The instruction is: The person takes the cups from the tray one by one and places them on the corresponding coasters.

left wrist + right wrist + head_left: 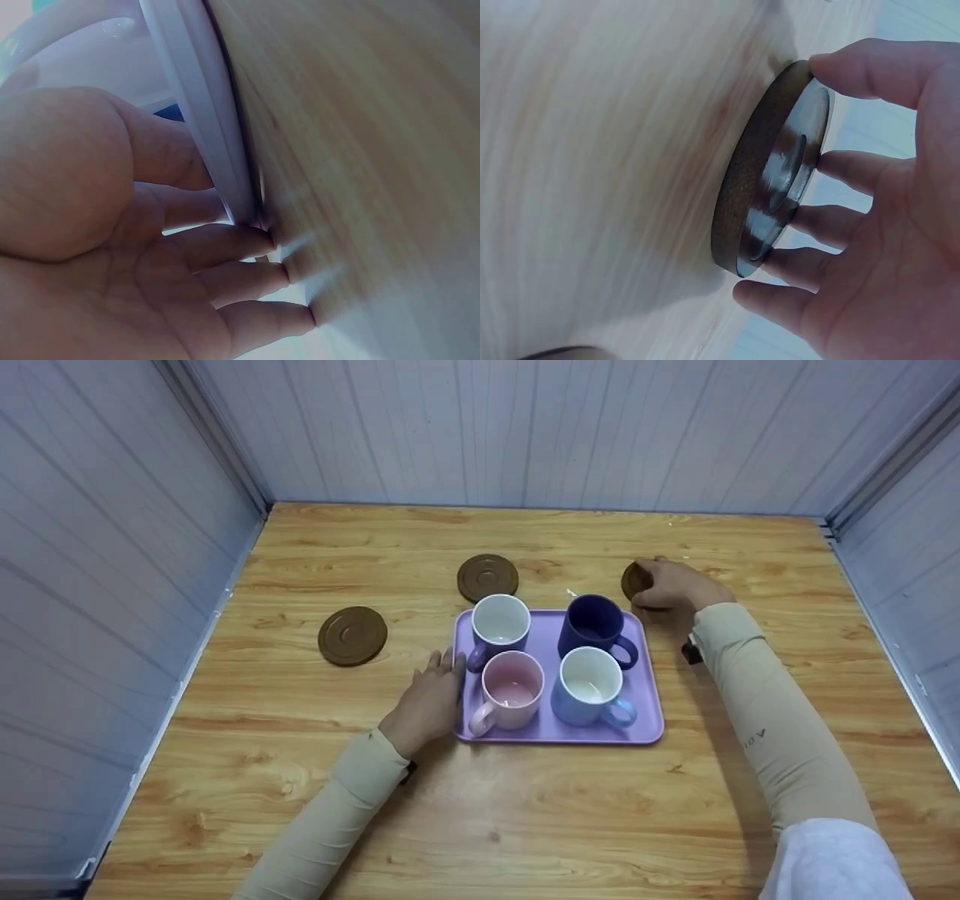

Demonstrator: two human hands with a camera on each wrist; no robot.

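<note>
In the head view my right hand [679, 585] grips a round brown coaster [634, 579] at the back right, on the table. The right wrist view shows thumb and fingertips spread along the rim of this coaster [739, 195]. My left hand [427, 705] rests at the left edge of a purple tray [540, 733], its fingers straight. Close up, its fingertips [300, 319] touch the tabletop beside the tray rim [199, 97]. On the tray stand a white-lined purple mug [501, 619], a dark blue mug [589, 622], a pink mug [517, 694] and a light blue mug [581, 709].
One brown coaster [352, 636] lies left of the tray, and another coaster [487, 577] lies just behind it. The wooden table [525, 825] is bounded by a pale back wall [495, 435] and side walls.
</note>
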